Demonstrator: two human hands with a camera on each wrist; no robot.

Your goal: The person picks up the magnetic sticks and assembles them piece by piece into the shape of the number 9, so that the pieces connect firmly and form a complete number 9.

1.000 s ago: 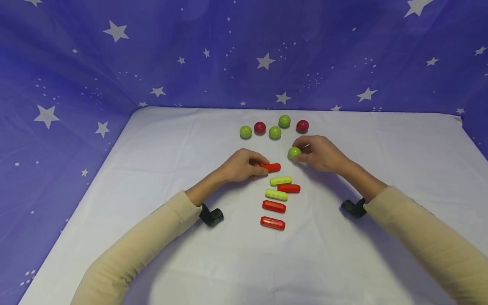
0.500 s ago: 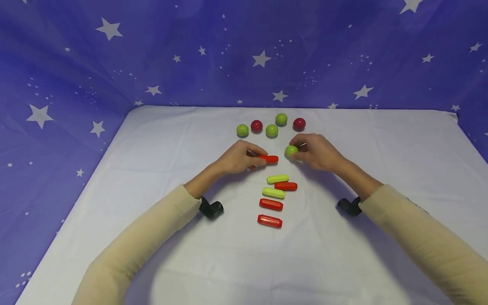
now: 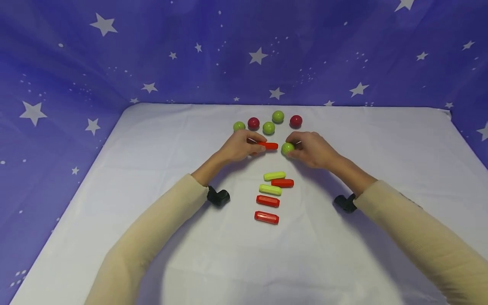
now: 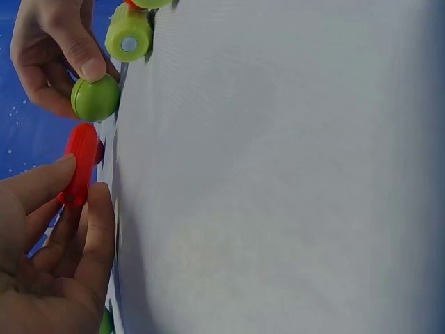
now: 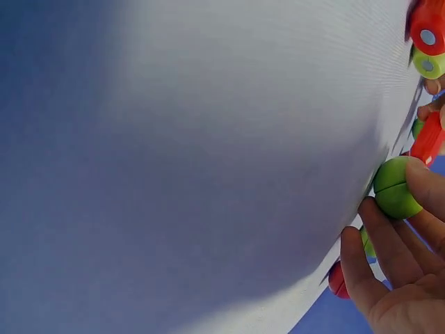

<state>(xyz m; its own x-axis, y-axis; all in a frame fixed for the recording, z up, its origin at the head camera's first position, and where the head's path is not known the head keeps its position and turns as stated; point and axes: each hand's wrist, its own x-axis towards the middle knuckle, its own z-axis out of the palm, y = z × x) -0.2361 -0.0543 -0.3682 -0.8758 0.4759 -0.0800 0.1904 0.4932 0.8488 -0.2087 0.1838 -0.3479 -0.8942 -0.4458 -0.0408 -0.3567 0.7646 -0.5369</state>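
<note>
Head view: the left hand (image 3: pixel 239 146) pinches a red stick (image 3: pixel 269 145) by its near end, its grip closed on it, so the free end points right toward the green ball (image 3: pixel 287 148). The right hand (image 3: pixel 310 148) holds that ball in its fingertips, grip closed around it, just beside the stick's tip, apparently to line the 2 up. Beyond the grips sit 5 balls (image 3: pixel 268 127); nearer the person lie 5 sticks (image 3: pixel 272 189) on the white tabletop (image 3: pixel 160 140).

Left wrist view: fingers (image 4: pixel 83 209) clamp the red stick (image 4: pixel 80 163); the ball (image 4: pixel 95 98) sits just past its end.

Right wrist view: fingertips (image 5: pixel 379 229) cup the ball (image 5: pixel 396 188), its seam showing.
</note>
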